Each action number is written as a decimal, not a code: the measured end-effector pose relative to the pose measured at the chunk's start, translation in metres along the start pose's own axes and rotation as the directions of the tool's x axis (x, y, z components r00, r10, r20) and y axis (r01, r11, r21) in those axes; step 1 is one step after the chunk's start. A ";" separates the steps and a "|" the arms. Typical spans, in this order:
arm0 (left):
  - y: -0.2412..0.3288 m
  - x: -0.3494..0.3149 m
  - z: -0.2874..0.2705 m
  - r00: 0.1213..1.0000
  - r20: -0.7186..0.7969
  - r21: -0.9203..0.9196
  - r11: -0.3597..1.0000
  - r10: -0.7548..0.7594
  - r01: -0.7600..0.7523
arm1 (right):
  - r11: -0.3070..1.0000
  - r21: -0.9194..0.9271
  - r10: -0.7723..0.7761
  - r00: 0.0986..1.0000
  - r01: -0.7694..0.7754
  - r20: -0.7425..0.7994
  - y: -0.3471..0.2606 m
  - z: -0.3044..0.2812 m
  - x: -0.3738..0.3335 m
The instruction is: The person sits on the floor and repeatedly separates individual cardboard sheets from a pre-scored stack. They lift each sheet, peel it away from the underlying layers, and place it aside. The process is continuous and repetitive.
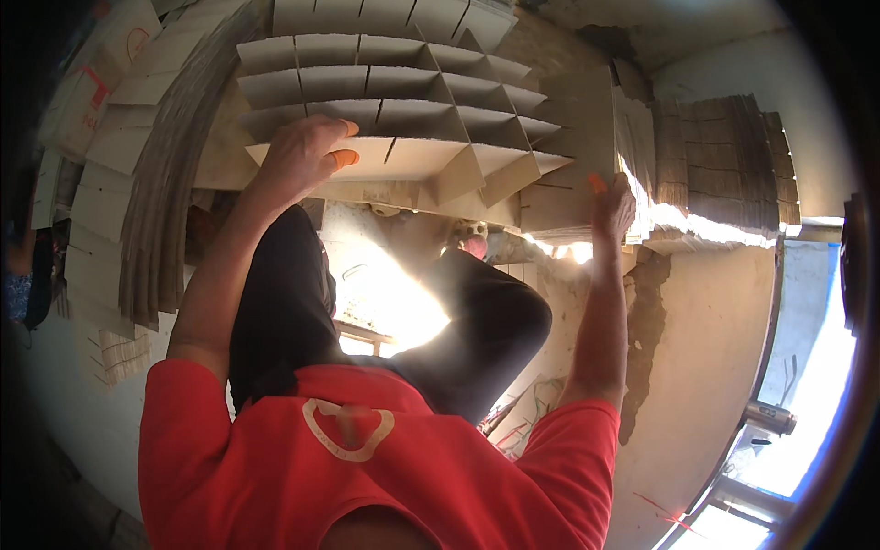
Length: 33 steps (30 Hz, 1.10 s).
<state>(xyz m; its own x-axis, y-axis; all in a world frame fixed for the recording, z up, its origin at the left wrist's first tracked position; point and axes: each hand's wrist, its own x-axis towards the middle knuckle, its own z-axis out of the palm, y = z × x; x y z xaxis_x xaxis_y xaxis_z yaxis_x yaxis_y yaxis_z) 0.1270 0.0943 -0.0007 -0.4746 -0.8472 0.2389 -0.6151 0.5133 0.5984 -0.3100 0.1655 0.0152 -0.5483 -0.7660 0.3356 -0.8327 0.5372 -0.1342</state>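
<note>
Across the pale wooden work surface, just beyond the person's knees, stands a grid of grey-brown cardboard strips, long pieces running left to right and shorter ones crossing them on the right side. Slots show in the long strips on the left, where no crosspieces sit. At the grid's near left, the left hand, with orange covers on thumb and forefinger, pinches the upper edge of the nearest long strip. To the right, apart from the grid, the right hand is raised with an orange-covered fingertip beside a pile of flat tan cardboard sheets; whether it grips anything, I cannot tell.

Farther right rests a thick bundle of brown slotted cardboard strips. On the far side lie more pale slotted cardboard pieces. Along the left leans a tall, fanned stack of grey cardboard sheets, with a white carton bearing red marks beyond it. Near the camera are the person's red shirt and black trousers. Bright light falls between the knees.
</note>
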 end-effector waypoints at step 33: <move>-0.027 0.000 0.010 0.981 -0.101 0.022 0.986 0.167 -0.166 | 0.591 0.681 -0.682 0.718 0.433 0.136 -0.221 -0.091 -0.011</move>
<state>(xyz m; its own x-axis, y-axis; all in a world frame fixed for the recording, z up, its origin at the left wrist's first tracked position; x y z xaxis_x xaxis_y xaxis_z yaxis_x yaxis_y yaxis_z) 0.1373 0.0818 -0.0246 -0.5046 -0.7589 0.4117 -0.5420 0.6496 0.5332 -0.1123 0.0874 0.1264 0.1640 -0.9647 0.2062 -0.7818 -0.2546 -0.5692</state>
